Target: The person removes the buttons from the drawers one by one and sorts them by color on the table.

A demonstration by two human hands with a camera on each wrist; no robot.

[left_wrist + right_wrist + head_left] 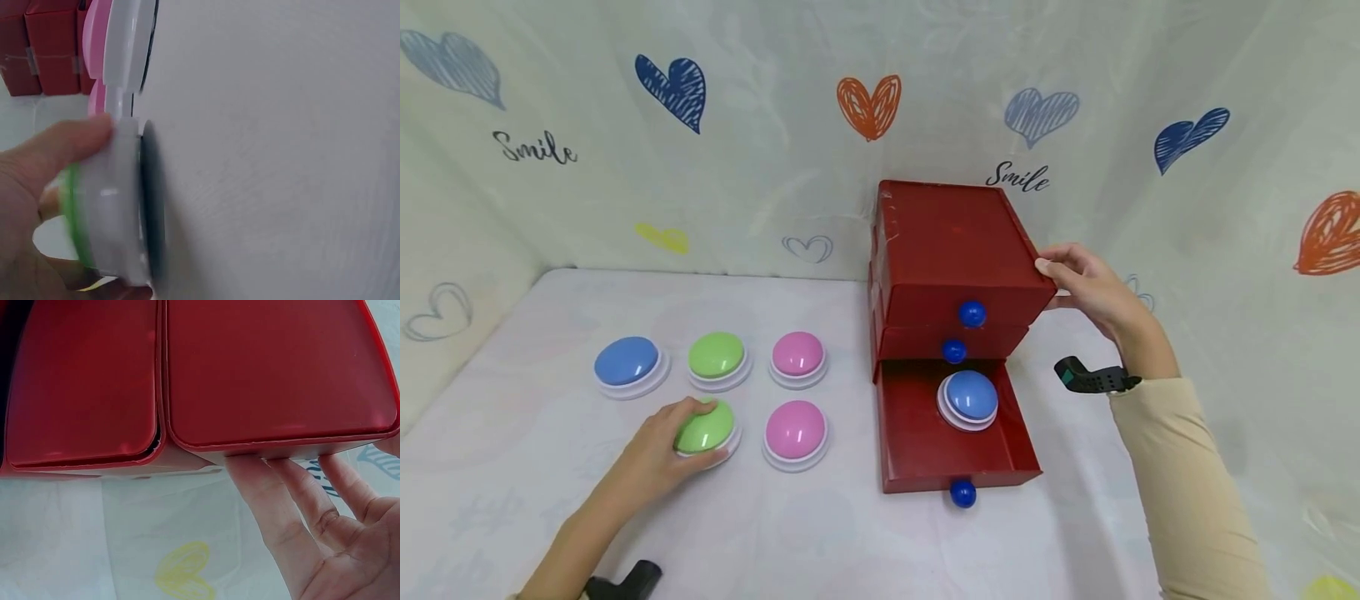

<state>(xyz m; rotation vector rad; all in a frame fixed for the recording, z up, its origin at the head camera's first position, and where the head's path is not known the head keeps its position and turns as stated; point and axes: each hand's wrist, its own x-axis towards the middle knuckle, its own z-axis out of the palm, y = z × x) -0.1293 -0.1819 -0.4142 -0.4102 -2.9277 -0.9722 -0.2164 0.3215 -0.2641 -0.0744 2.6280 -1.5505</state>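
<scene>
My left hand [662,446] grips a green-domed push button [706,429] with a white base by its sides. In the left wrist view, a dark gap or shadow shows between that button's base [125,206] and the tabletop; it looks slightly raised. My right hand [1086,287] touches the upper right edge of a red drawer cabinet [955,229], its thumb near the top edge. Fairly straight fingers [275,512] press the cabinet's side in the right wrist view. The pulled-out bottom drawer [917,462] holds a blue push button [972,396].
On the white table stand another blue button [627,362], another green button [717,357] and two pink buttons, one farther back [797,354] and one nearer [795,431]. Blue ball knobs front the drawers. Behind hangs a pale curtain [760,167] printed with hearts.
</scene>
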